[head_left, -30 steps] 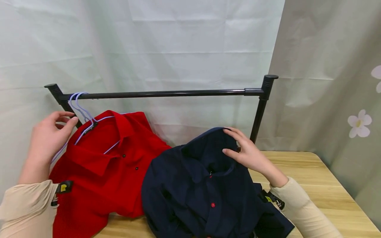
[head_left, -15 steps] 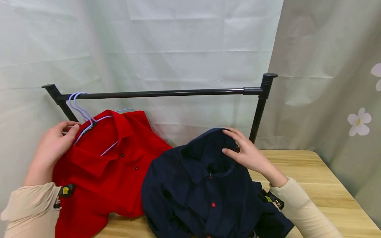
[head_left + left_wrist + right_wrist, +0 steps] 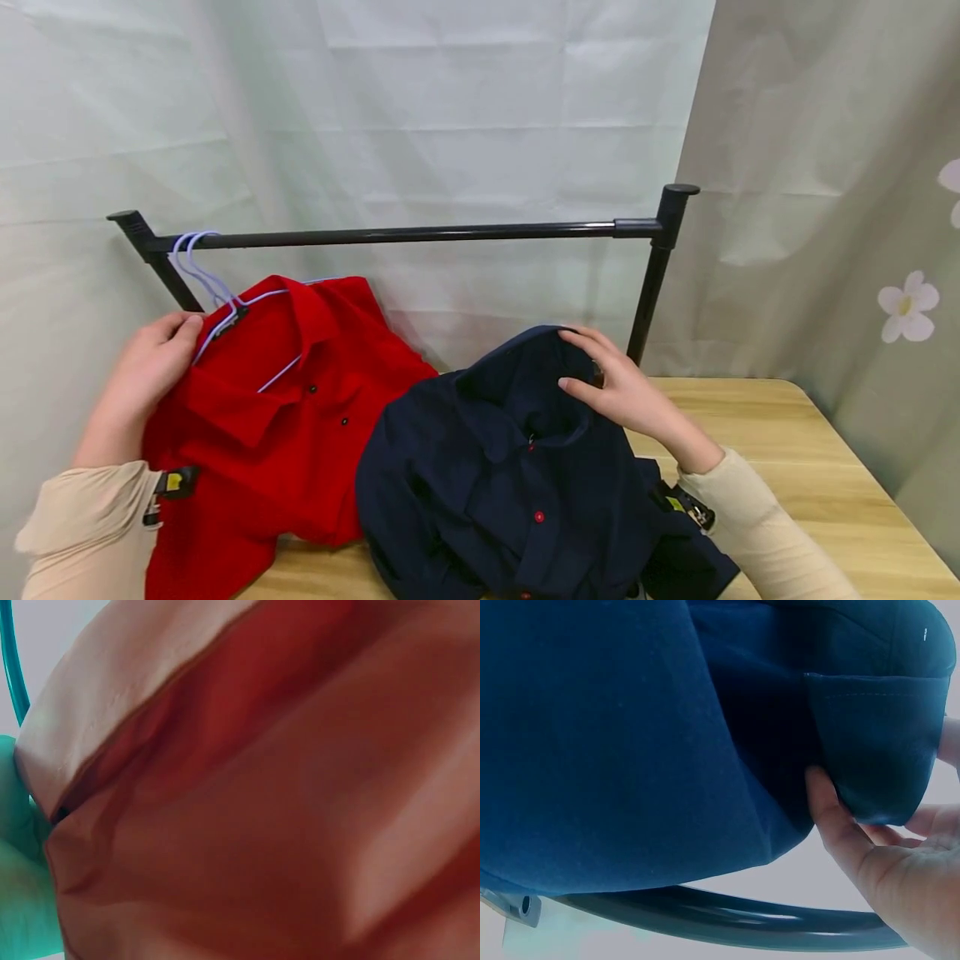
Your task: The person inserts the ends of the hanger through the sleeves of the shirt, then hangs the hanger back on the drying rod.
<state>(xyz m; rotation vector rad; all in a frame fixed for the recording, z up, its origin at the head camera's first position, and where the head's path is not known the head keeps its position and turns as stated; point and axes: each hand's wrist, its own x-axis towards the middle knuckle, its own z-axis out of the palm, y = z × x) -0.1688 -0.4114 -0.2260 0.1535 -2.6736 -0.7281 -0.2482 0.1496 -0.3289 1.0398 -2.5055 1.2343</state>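
Note:
A red shirt [image 3: 247, 467] with small black buttons hangs at the left on lilac hangers [image 3: 197, 258], hooked over a black rail. My left hand [image 3: 153, 362] pinches the left edge of its collar; in the left wrist view the fingers [image 3: 22, 892] show only at the side, beside the red cloth [image 3: 225, 847]. To the right, a navy shirt [image 3: 487, 492] with red buttons lies bunched, its collar raised. My right hand [image 3: 626, 392] holds that collar, thumb on the inner side and fingers behind, as the right wrist view of the navy cloth [image 3: 615, 750] also shows.
The black rail [image 3: 420, 236] spans between two slanted posts; the right post [image 3: 651, 292] stands behind my right hand. Under the shirts is a wooden table [image 3: 787, 467]. A pale curtain [image 3: 465, 100] hangs behind, with a flowered one [image 3: 817, 208] at the right.
My left hand has moved right and down from beside the hangers onto the red shirt's collar, its fingers closing there. The right hand has stayed on the navy collar.

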